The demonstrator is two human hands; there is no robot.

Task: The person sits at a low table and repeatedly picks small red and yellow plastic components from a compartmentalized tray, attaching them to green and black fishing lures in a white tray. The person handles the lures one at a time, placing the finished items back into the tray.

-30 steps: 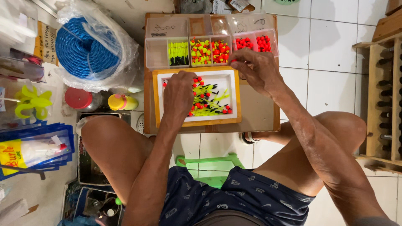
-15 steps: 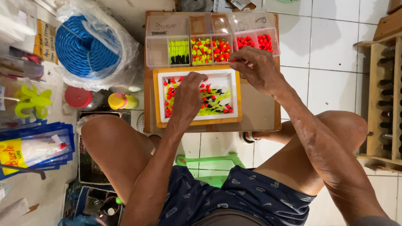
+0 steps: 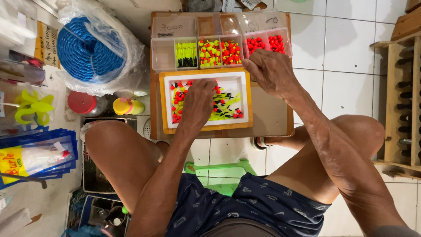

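A white tray with an orange rim lies on a low wooden board and holds several small red, yellow and black floats. My left hand rests palm down inside the tray, fingers bent onto the floats. My right hand hovers at the tray's far right corner, fingers pinched together; whether it holds a float is hidden. Behind the tray stand clear compartment boxes with yellow sticks, mixed yellow-red floats and red floats.
A coil of blue rope in a clear bag sits at the left. A red lid and a yellow bottle lie beside it. Blue packets are at the far left. A wooden rack stands right. My knees flank a green stool.
My left hand has slid rightward across the tray, from its left part toward the middle. My right hand has stayed at the tray's far right corner.
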